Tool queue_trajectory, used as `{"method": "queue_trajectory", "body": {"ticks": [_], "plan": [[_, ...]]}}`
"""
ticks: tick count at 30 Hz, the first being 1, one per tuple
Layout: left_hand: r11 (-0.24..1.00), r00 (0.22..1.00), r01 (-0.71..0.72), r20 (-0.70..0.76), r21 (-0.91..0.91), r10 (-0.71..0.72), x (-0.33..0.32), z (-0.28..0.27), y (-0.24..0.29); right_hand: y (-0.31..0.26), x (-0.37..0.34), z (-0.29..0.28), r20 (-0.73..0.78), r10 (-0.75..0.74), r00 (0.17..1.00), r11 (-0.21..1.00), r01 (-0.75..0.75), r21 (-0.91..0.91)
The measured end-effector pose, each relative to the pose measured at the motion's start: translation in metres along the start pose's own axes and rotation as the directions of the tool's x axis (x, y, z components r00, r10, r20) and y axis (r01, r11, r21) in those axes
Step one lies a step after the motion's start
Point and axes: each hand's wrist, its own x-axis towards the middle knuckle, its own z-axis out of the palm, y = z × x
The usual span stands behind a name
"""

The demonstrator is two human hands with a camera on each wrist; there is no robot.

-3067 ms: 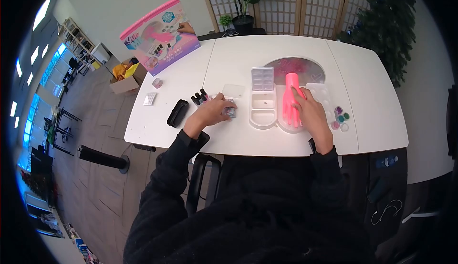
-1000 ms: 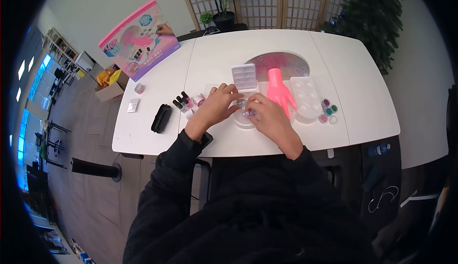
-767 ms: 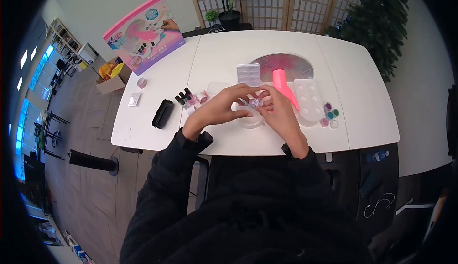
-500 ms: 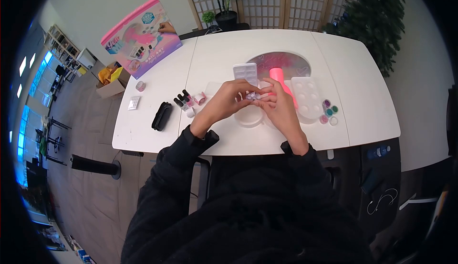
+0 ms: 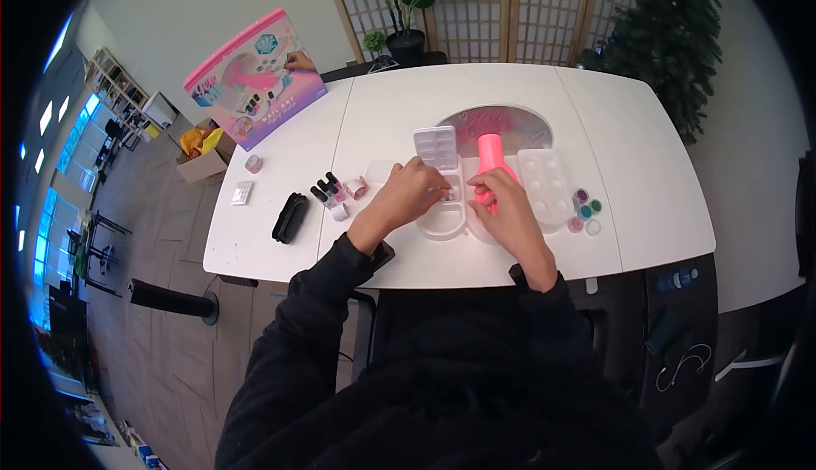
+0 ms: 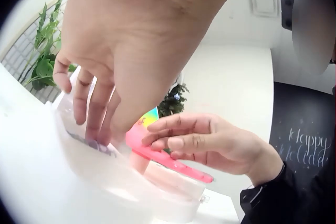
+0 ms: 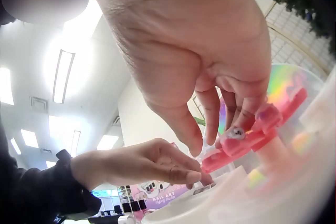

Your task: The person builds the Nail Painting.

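My left hand reaches down into a compartment of the white tray, fingers mostly straight, with fingertips at small shiny purplish pieces partly hidden under them. My right hand hovers over the pink model hand, its fingers loosely bent with nothing seen between them. In the right wrist view its fingertips overlap the pink model hand. Behind the left hand the clear segmented lid stands raised. The white tray with round wells lies right of the pink hand.
Several nail polish bottles and a pink-white roll lie left of the tray, beside a black case. Small glitter pots sit at the right. An oval mirror and the nail art box stand farther back.
My hands gripped the small shiny pieces together above the tray; now they are apart, the left lower at the compartment, the right over the pink hand. Earlier the right hand held the pink hand.
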Motion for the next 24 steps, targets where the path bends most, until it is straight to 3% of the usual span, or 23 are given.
{"method": "queue_trajectory", "body": {"ticks": [1,3,6,7,9,10,12,17,19,24], "plan": [[1.0,1.0,0.002,-0.003,0.003,-0.002,-0.004,-0.003,0.0,-0.001,0.002,-0.001,0.007,-0.011,1.0,1.0,0.011,-0.01],[0.981,0.965,-0.178,-0.207,-0.074,0.159,-0.016,-0.01,0.001,0.001,0.002,-0.004,0.01,-0.014,1.0,0.999,0.013,0.044],[0.992,0.986,-0.047,-0.164,-0.114,0.028,-0.034,-0.04,-0.023,0.003,0.003,-0.008,0.008,-0.003,1.0,0.995,0.002,0.097],[0.972,0.98,0.145,-0.113,-0.184,-0.167,-0.043,-0.046,-0.027,0.004,0.002,-0.008,0.004,0.004,1.0,0.995,-0.004,0.099],[0.952,0.94,0.294,-0.157,-0.084,-0.304,-0.062,-0.055,-0.031,0.004,0.002,-0.008,0.01,0.001,1.0,0.996,-0.001,0.093],[0.951,0.938,0.299,-0.16,-0.082,-0.309,-0.069,-0.054,-0.036,0.004,0.003,-0.007,0.009,-0.008,1.0,0.996,0.007,0.084],[0.94,0.943,0.322,-0.126,0.11,-0.308,-0.083,-0.05,-0.045,-0.001,0.003,-0.008,0.021,0.0,1.0,0.997,-0.001,0.079],[0.908,0.914,0.392,-0.176,0.149,-0.366,-0.112,-0.049,-0.045,-0.006,0.004,-0.011,0.031,0.012,0.999,0.998,-0.014,0.057],[0.865,0.9,0.435,-0.142,0.251,-0.411,-0.122,-0.043,-0.046,-0.008,0.005,-0.011,0.022,0.013,1.0,0.999,-0.014,0.05],[0.881,0.912,0.41,-0.094,0.235,-0.399,-0.133,-0.027,-0.061,-0.016,0.007,-0.009,0.045,0.001,0.999,1.0,-0.002,0.024]]}}
